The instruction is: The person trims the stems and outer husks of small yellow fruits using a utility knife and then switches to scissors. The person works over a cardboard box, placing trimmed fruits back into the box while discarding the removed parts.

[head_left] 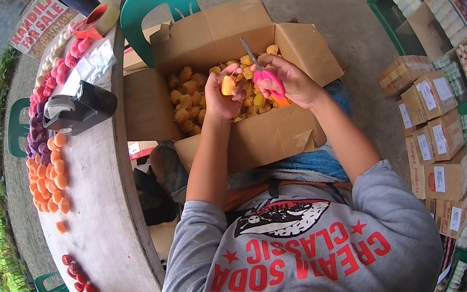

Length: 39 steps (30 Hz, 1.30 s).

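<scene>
Both hands above open cardboard box, flaps spread. Left hand: fingers closed around 1 small yellow-orange piece, its end showing at the fingertips. Right hand: fingers curled at the pink handles of 1 pair of scissors, blades pointing up and away, just beside the piece, seemingly together. Box below holds many similar yellow pieces. To the left, pale table with black tape dispenser and orange pieces.
</scene>
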Available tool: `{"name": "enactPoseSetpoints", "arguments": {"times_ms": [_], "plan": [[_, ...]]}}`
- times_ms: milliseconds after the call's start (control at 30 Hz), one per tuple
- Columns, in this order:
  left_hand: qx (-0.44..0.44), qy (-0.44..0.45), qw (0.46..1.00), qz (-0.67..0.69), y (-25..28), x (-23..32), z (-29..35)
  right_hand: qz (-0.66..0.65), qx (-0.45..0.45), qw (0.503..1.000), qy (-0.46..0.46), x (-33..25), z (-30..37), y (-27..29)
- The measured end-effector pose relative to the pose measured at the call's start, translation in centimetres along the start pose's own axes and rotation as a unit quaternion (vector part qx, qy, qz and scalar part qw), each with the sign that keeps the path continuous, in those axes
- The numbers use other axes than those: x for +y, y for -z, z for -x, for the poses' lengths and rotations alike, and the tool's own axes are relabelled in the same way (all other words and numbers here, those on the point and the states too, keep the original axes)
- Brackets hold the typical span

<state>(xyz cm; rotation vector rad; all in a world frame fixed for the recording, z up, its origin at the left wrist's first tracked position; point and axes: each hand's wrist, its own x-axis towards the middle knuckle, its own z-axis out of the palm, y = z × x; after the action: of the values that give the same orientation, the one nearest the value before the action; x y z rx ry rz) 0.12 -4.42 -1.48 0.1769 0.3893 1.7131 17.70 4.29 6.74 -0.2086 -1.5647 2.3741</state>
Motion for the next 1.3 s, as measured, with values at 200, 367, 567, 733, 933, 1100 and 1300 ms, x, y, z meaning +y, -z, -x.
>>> {"name": "enactPoseSetpoints", "arguments": {"times_ms": [200, 367, 567, 733, 933, 1100, 1300], "plan": [[-0.004, -0.007, 0.998, -0.058, -0.8, -0.2, 0.5, 0.053, -0.021, 0.993, -0.104, 3.1, 2.5, 3.8], [0.008, 0.021, 0.993, -0.117, -0.3, -0.3, 0.1, 0.161, 0.004, 0.982, -0.098, 4.0, 1.1, 3.8], [0.019, 0.026, 0.993, -0.117, -0.8, -0.2, 0.1, 0.073, 0.029, 0.994, -0.080, 4.6, -0.1, 3.6], [0.032, 0.032, 0.988, -0.148, -0.9, -0.4, 0.0, 0.071, 0.046, 0.993, -0.086, 4.6, -0.7, 3.5], [0.043, 0.065, 0.975, -0.207, -2.0, -0.6, -0.2, 0.051, 0.081, 0.990, -0.099, 5.3, -1.2, 4.4], [0.051, 0.059, 0.975, -0.208, -1.9, -0.8, -0.3, 0.009, 0.101, 0.991, -0.087, 5.9, -1.2, 4.9], [0.049, 0.046, 0.976, -0.208, -1.8, -1.1, -0.1, -0.003, 0.099, 0.993, -0.067, 5.8, -0.9, 4.4]]}}
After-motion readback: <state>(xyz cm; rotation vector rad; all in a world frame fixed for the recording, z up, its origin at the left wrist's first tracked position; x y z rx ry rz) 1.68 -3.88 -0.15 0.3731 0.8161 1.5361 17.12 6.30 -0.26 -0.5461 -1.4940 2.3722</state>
